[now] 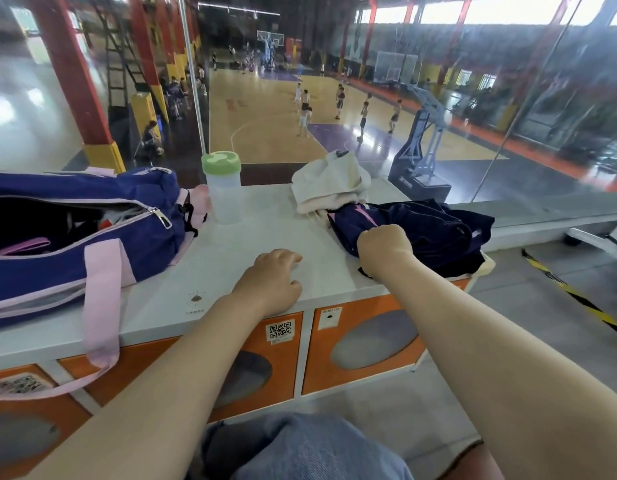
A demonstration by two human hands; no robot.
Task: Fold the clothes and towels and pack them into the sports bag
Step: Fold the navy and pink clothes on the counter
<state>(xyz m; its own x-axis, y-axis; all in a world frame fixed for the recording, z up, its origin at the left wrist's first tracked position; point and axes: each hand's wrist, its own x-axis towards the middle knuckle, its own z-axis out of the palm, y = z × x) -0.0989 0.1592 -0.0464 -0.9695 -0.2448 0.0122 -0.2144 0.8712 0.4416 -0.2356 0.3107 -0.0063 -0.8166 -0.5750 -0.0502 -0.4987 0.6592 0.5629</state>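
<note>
The blue bag [75, 223] lies unzipped on the left of the white counter [251, 237]. My left hand [270, 278] rests there, fingers loosely curled, holding nothing. My right hand [383, 245] grips the dark clothes [428, 230], right of the bottle [224, 188]. I think I should pull them to the bare middle and spread them flat before folding. I cannot see my right fingers, or deep inside the bag.
</note>
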